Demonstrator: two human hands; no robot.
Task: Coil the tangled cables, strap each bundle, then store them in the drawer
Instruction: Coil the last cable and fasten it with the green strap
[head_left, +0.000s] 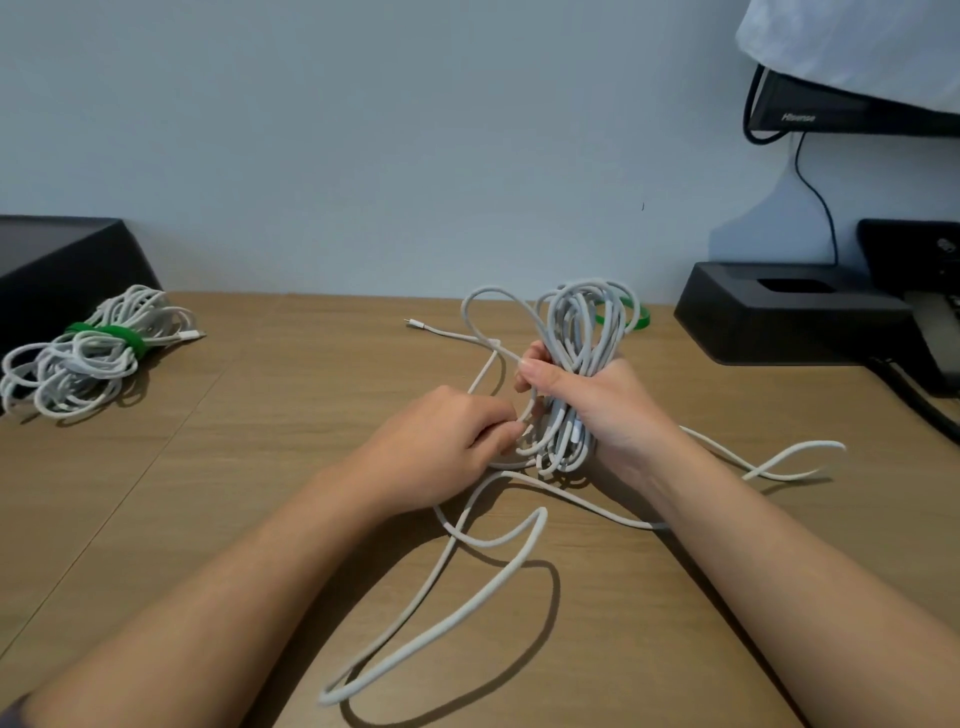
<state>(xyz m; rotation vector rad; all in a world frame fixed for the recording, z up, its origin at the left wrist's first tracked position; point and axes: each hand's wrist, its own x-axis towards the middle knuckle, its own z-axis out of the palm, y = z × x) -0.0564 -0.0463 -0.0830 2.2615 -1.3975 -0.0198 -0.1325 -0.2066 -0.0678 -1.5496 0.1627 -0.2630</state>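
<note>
Right hand (587, 395) is wrapped tight round the middle of a white cable coil (582, 322), held upright just above the wooden desk (260, 519). Left hand (447, 436) pinches a strand of the loose cable (467, 613) right beside it, looks like feeding in the next loop. Plenty of slack sprawls toward me, so I'd guess two-thirds wound. One strapped bundle (88, 358) sits done at far left. Spare green strap (641, 317) waits behind the coil. Strapping and stowing are left; no drawer in view.
</note>
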